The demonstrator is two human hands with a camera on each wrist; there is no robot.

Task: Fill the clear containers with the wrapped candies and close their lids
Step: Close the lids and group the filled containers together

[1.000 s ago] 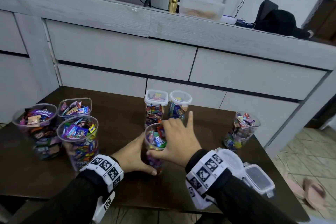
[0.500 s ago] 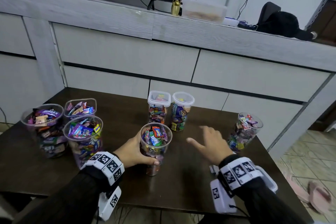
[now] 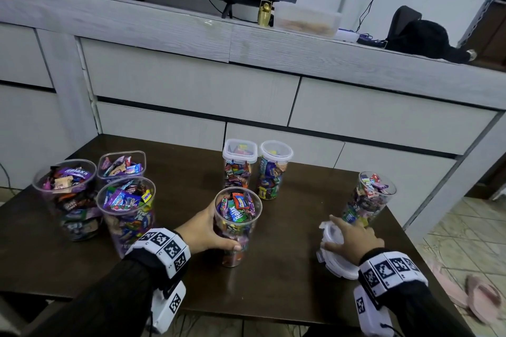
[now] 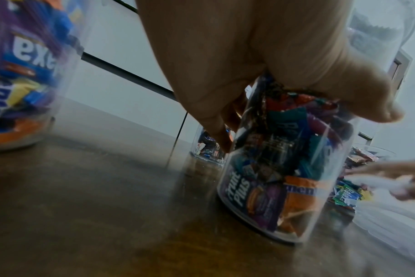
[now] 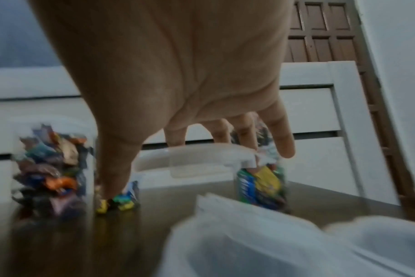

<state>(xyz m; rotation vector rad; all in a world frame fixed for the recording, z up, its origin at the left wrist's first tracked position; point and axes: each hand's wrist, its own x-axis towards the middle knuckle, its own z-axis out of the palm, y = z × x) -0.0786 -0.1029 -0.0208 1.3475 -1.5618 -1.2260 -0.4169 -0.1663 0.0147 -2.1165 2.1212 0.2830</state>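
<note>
Looks like we're at the lid-fetching step. The left hand (image 3: 204,230) is wrapped around the middle of a round open jar (image 3: 237,223) that's full of candies (image 3: 236,208), steadying it upright near the middle of the front half of the table (image 3: 279,282). The right hand (image 3: 353,238) has thumb and fingers curled onto the top lid (image 3: 331,235) of a little pile of lids (image 3: 336,265) by the front right corner; it seems to be lifting it, but the wrist view is too blurry to swear it's clear of the pile.

Next move, I'd guess: carry that lid over to the held jar, sit it flat on the rim and press the clips down. A few wrappers poke up near the rim, so they may need pushing in first.

Room-wise, the stretch of table between the jar and the lid pile is bare, so that's an easy path. The pile sits close to the right edge though, and another open jar (image 3: 368,201) stands just behind the right hand. Two closed jars (image 3: 257,169) are behind the held one, three open ones (image 3: 93,194) crowd the left edge.
</note>
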